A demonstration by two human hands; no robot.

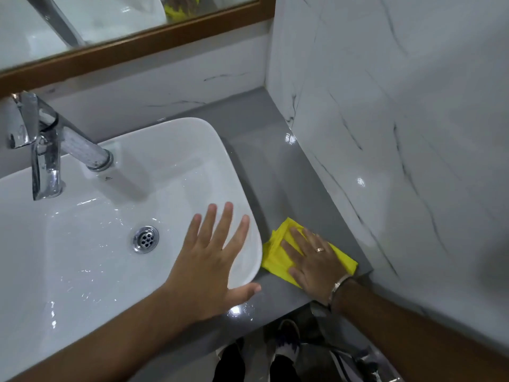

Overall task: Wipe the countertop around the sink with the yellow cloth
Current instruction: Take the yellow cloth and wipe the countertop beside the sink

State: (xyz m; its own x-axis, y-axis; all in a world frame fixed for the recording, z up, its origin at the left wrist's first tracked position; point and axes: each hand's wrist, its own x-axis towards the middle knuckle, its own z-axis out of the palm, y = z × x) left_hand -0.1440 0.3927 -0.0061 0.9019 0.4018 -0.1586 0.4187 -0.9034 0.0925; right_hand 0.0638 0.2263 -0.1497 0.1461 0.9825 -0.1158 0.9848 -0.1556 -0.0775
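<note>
The right hand (314, 260) presses flat, fingers spread, on the yellow cloth (278, 260) at the countertop's (264, 150) near end, right of the sink (176, 150), unwiped strip running far; the left hand (212, 257) hovers open.

A bathroom: white basin sink (192, 150), chrome tap (46, 144), framed mirror (110, 20), marble-look wall tiles (399, 133).

Yellow cloth (278, 260) middle under right hand (314, 260); sink (192, 139) cropped left.

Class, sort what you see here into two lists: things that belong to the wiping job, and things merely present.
Part of the job:
yellow cloth
right hand, flat on the cloth
grey countertop
sink

Merely present:
left hand, open above the sink
tap
drain
mirror
marble wall
</note>
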